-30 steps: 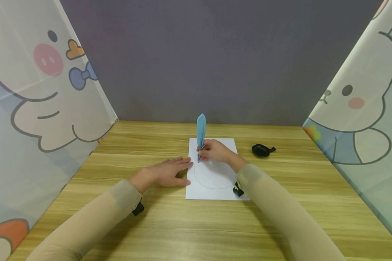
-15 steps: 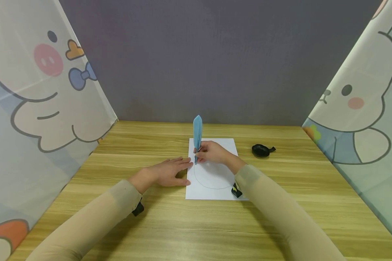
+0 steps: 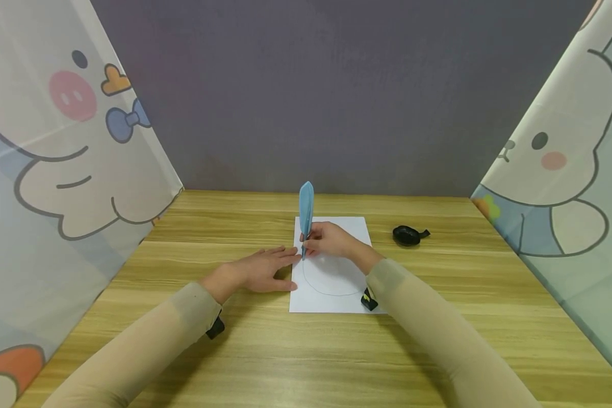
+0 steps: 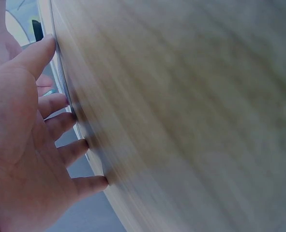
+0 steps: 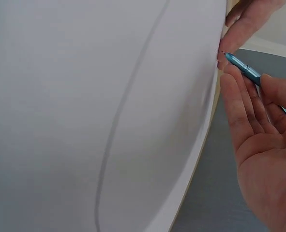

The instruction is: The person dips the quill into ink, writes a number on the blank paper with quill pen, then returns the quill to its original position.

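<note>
In the head view, my right hand pinches a pen with a light blue feather top. The pen stands nearly upright, its tip low over the left part of a white sheet of paper. A thin curved line is drawn on the sheet, running from near the tip down and round to the right. My left hand lies with spread fingers, fingertips on the sheet's left edge. The right wrist view shows the pen's teal barrel between thumb and fingers. Part of the sheet is hidden under my right hand and sleeve.
A small black dish-like object with a short tab lies on the wooden table, right of the sheet. A dark grey wall stands behind the table. Printed cartoon cloths hang at both sides.
My right hand and the feather pen have shifted slightly left and toward me, close to the left hand's fingertips. My left hand has stayed in place.
</note>
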Demonstrator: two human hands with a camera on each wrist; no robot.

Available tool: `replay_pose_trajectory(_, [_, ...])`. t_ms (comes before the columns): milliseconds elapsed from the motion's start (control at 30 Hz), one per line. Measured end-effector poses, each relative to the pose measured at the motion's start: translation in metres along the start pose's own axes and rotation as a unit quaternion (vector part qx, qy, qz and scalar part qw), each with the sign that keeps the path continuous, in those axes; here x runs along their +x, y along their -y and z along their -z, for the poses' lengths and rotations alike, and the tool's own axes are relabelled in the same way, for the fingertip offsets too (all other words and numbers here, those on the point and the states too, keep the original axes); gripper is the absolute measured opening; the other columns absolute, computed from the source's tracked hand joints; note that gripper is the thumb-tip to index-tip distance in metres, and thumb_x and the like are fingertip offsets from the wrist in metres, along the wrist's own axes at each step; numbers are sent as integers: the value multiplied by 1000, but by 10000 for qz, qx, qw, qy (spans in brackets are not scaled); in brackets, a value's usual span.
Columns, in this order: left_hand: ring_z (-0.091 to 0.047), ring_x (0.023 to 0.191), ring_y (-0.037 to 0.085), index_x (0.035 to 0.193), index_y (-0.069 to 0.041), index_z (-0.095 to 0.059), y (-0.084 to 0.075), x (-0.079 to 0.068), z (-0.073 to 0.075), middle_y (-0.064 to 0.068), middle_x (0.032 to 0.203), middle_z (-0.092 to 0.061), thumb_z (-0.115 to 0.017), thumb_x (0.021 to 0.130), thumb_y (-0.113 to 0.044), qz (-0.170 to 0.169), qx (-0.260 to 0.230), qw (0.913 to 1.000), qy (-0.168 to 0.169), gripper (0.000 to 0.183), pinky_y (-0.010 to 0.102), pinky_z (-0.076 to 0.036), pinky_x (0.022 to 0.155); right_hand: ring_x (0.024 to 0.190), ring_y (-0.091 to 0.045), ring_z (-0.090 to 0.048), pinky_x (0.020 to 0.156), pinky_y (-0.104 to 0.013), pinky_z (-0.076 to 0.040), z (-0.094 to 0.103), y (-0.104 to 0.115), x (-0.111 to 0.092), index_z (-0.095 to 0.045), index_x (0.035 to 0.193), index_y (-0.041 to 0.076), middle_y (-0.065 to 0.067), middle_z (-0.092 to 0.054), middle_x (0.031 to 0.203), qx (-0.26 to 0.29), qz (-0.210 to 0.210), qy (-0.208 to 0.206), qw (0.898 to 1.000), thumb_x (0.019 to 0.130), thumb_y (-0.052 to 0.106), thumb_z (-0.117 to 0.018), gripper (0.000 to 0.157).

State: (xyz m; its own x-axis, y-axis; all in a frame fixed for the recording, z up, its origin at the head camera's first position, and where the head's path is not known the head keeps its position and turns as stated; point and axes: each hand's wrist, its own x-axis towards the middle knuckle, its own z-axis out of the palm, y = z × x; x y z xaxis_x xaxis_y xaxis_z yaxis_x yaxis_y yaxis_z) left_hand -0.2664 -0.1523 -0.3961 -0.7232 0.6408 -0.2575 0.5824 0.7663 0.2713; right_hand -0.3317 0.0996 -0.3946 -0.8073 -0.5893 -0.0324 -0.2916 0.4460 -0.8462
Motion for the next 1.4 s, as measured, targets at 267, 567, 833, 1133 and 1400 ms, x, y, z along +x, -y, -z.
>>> replay_pose_trajectory(267, [-18,171,38,175,-18,-31,-1,0,1,4,185,-21,-56,109,-65,-2,40,10000,2,85,69,-21,135,96,-22,-80,91,-43,-69,19,-7,-22,-68,130,-9,-18,-77,110,320,-54,-315,9990,108,12,-68,30])
replay_pose_trajectory(567, [-18,172,38,176,-17,-30,0,-3,1,5,185,-20,-56,109,-65,-34,3,10000,4,86,68,-20,136,100,-23,-79,97,-50,-67,44,-20,-60,-60,134,-16,-23,-73,115,737,-211,-440,9961,111,8,-63,34])
replay_pose_trajectory(833, [-16,172,38,176,-17,-29,1,-6,0,5,186,-18,-55,110,-64,-36,-66,10000,34,85,69,-18,136,105,-26,-79,97,-47,-67,64,-33,-89,-63,134,-12,-24,-72,122,660,-525,-659,9943,112,15,-64,34])
replay_pose_trajectory(1133, [-17,172,38,176,-17,-30,2,-5,-2,5,185,-20,-56,110,-64,-72,-76,9999,-9,85,70,-19,135,106,-28,-79,97,-48,-67,79,-50,-113,-56,139,-19,-31,-72,127,823,-533,-935,9908,112,7,-60,37])
replay_pose_trajectory(1400, [-17,172,38,176,-18,-29,1,-3,-2,5,185,-19,-55,109,-65,-85,-59,9999,-29,86,69,-19,136,105,-27,-79,96,-46,-67,87,-57,-126,-53,142,-21,-36,-70,128,833,-388,-913,9916,112,8,-61,42])
